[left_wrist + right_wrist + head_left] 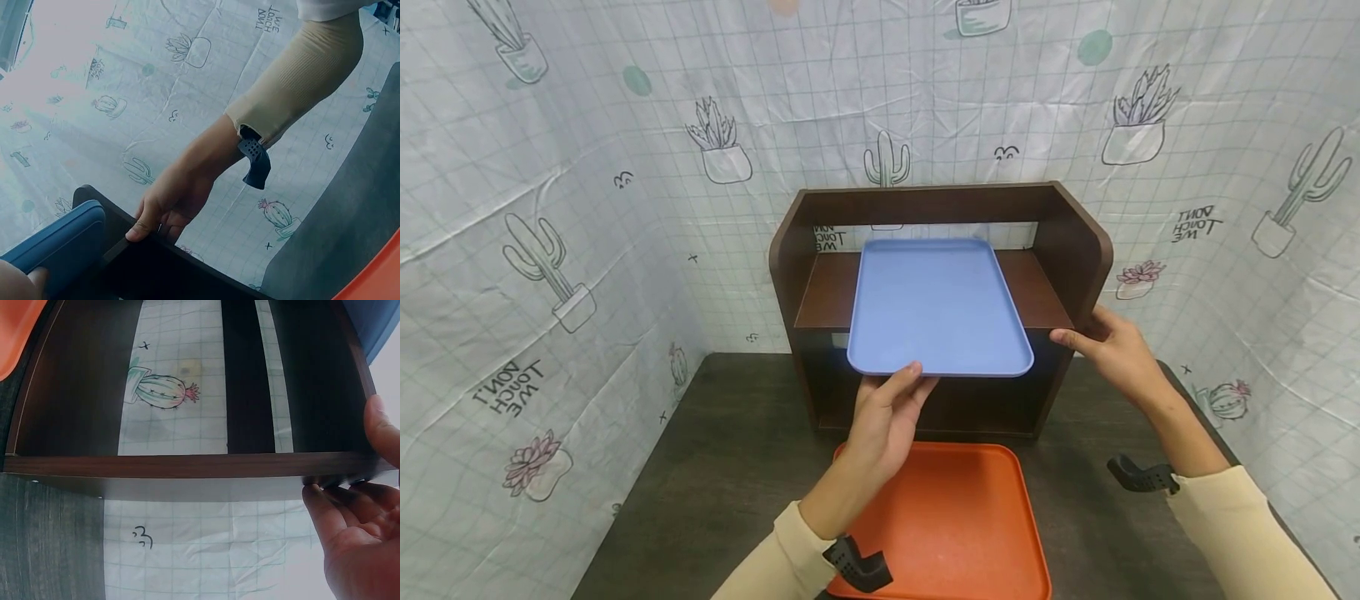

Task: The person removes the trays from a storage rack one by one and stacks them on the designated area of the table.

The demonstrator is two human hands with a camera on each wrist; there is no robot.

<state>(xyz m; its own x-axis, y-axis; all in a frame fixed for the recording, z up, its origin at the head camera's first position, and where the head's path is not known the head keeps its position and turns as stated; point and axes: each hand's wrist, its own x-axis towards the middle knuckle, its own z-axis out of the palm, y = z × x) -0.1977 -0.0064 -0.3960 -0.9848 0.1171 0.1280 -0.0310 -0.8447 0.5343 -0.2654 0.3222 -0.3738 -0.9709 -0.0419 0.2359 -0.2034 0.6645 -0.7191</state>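
A blue tray [936, 308] lies over the upper board of a dark brown shelf unit [925, 202], its near end jutting out past the front edge. My left hand [887, 421] grips that near edge, thumb on top and fingers underneath. At the shelf's right side panel [206, 465], my right hand [1116, 354] pinches the front edge, with the thumb on the front and the fingers on the outer face. In the left wrist view, only part of the left hand [19, 282] shows beside the tray [62, 244].
An orange tray [947, 517] lies on the dark tabletop [722, 467] in front of the shelf, below my left forearm. Cloth printed with cacti [602, 150] hangs behind and on both sides. Each wrist bears a black strap [1138, 475].
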